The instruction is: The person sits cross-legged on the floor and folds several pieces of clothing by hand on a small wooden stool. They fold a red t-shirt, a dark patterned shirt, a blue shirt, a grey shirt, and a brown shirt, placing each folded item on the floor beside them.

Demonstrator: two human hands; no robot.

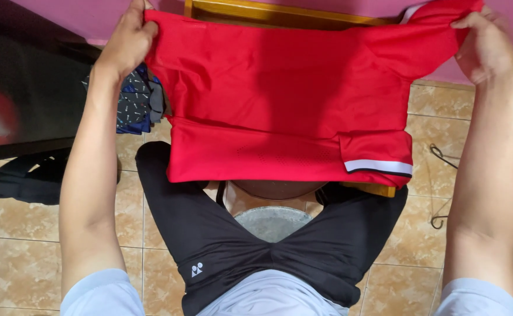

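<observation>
The left hand (129,38) pinches the far left corner of a red shirt (280,93), its grip pressed together on the cloth, and the right hand (486,44) pinches the far right corner in the same way, fingers curled over the edge. The shirt lies stretched between them over a wooden frame (280,14), whose yellow-brown rail shows just past the far edge of the cloth and again at a corner under the near right side. The near part of the shirt is folded up, with a sleeve bearing a white and dark band (378,167) lying at its right end. Below the near edge sit the person's legs in black shorts (239,246), and between them a round grey container (273,222); what is in it cannot be told. Left of the shirt a heap of dark patterned clothes (133,102) lies touching its edge. Tiled floor (22,234) shows open on both sides of the arms.
</observation>
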